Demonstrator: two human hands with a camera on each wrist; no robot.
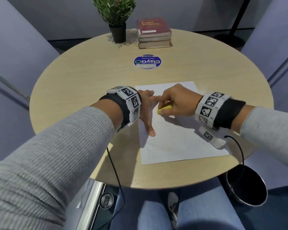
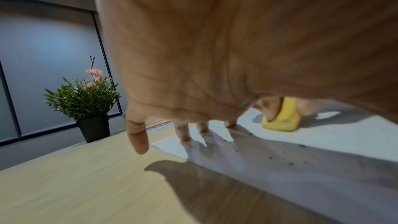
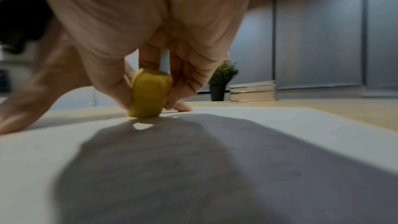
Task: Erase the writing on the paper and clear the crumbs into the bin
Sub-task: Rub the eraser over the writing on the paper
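Right hand: fingers pinching rounded yellow rubber eraser, pressed on flat white paper sheet. Left hand: fingers spread, flattening sheet at 9 o'clock. Sheet centred on round pale wood-grain surface. Dark cylindrical bin at 5 o'clock.

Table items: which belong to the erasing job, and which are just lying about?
Job:
white paper sheet
yellow eraser, gripped by right hand
left hand, pressing the paper
dark crumbs
black round bin

Lying about:
potted green plant
stacked books
blue round sticker
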